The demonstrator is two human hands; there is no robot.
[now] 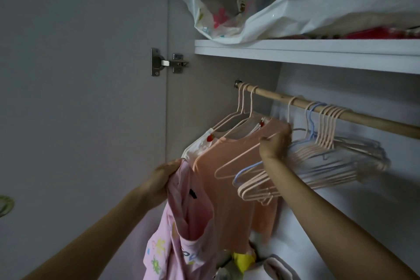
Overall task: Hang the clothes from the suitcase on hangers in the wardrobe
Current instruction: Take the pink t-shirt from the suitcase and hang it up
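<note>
My left hand [164,177] grips the top of a pink printed garment [181,229] that hangs down in front of the open wardrobe. My right hand [276,142] reaches up and holds a peach hanger [236,162] whose hook is still on the wooden rail [363,116]. Left of it an orange shirt [229,188] and a white garment [193,150] hang on hangers. To the right, a bunch of several empty peach and blue hangers [327,154] hangs on the rail, blurred.
A white shelf [318,52] runs above the rail and carries plastic bags [284,2] of fabric. The wardrobe door [79,98] stands open at the left on a metal hinge [168,62]. Folded clothes, one yellow [243,259], lie at the wardrobe bottom.
</note>
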